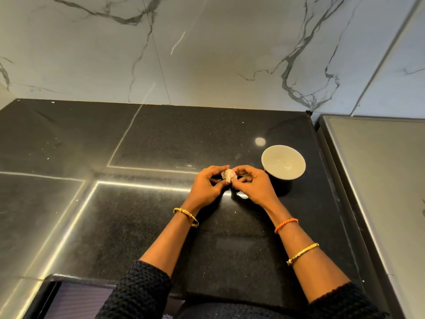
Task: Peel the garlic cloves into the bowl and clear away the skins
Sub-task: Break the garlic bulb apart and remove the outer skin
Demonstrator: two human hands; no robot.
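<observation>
A small whitish garlic piece [228, 175] in papery skin is held just above the black countertop [142, 215]. My left hand [208, 186] grips it from the left with curled fingers. From the right, my right hand [253, 186] pinches the same piece. A white bowl [296, 171] stands on the counter just right of my right hand, and nothing shows inside it.
A marble wall [207, 54] rises behind the counter. A grey steel surface [379, 180] borders the counter on the right. The counter's front edge runs across the lower left, with a dark screen-like panel [80, 300] below it. A tiny pale speck [235, 212] lies between my wrists.
</observation>
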